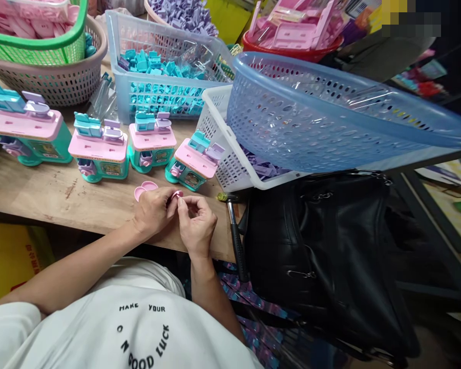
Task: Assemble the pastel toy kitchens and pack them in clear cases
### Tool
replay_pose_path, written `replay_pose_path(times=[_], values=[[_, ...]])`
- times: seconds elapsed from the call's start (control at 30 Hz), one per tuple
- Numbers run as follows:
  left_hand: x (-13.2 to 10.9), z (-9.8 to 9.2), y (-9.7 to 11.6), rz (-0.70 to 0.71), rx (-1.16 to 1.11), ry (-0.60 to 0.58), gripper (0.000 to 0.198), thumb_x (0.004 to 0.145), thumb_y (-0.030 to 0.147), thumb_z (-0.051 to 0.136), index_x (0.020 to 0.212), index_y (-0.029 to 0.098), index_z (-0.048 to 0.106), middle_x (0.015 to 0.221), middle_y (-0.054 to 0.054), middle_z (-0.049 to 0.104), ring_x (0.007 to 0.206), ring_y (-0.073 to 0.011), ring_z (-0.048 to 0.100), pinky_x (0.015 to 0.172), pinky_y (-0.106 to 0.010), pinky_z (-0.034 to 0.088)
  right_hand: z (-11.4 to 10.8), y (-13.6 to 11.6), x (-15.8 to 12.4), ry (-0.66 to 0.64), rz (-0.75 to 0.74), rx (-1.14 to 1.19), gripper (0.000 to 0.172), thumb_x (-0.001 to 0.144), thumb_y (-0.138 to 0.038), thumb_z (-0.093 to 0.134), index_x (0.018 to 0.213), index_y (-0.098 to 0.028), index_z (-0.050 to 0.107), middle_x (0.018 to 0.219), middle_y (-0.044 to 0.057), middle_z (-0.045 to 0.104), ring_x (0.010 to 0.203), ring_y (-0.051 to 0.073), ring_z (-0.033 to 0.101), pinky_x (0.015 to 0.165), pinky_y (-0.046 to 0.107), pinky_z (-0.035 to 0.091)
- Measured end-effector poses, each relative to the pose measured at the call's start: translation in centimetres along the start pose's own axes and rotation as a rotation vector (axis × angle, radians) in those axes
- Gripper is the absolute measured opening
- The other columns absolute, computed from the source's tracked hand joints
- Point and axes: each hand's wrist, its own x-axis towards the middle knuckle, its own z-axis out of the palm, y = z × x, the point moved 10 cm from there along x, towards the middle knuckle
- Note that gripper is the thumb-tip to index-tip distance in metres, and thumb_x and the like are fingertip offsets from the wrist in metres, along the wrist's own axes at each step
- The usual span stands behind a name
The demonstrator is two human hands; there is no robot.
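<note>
My left hand and my right hand meet over the near edge of the wooden table, both pinched on a small pink plastic piece. Just behind my left hand lies a pink disc-shaped part on the table. A row of several teal and pink toy units stands behind: one far left, one, one, and a tilted one closest to my hands.
A black-handled hammer lies at the table's right edge beside a black bag. Baskets crowd the back: blue basket atop a white one, a clear crate of teal parts, a beige basket, a green one.
</note>
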Motion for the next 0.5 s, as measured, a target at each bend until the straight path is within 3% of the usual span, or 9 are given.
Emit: replay_pose_path(times=[0.5], values=[[-0.13, 0.83, -0.11, 0.014, 0.119, -0.059, 0.028, 0.096, 0.026, 0.047, 0.088, 0.015, 0.071, 0.075, -0.006, 0.074, 0.060, -0.0150, 0.063, 0.056, -0.027, 0.039, -0.24, -0.54, 0.08, 0.024, -0.025, -0.042, 0.022, 0.092, -0.040, 0.062, 0.082, -0.020, 0.063, 0.080, 0.004, 0.074, 0.073, 0.016, 0.069, 0.073, 0.030, 0.055]])
